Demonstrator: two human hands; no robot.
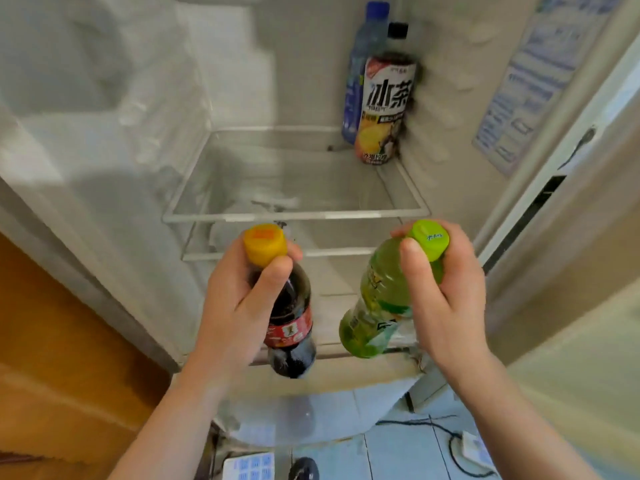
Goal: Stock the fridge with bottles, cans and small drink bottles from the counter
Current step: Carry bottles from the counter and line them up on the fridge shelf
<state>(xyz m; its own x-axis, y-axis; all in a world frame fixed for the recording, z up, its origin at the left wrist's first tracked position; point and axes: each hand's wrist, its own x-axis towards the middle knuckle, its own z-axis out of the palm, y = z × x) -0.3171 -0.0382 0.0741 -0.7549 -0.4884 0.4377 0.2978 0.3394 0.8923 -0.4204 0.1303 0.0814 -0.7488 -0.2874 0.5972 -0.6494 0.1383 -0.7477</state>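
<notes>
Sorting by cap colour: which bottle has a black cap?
The iced tea bottle on the glass shelf. The water bottle behind is blue-capped, the cola bottle yellow-capped, the green tea bottle green-capped.

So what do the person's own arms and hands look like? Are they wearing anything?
Nothing is worn that the picture shows. The left hand and right hand have no gloves, rings or watch. The left forearm and right forearm are bare, with no sleeve before the picture's lower edge.

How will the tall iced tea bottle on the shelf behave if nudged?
Tall and narrow, so the iced tea bottle may tip. Dark liquid reaches its shoulder, probably heavy. The blue bottle close behind might catch it.
</notes>
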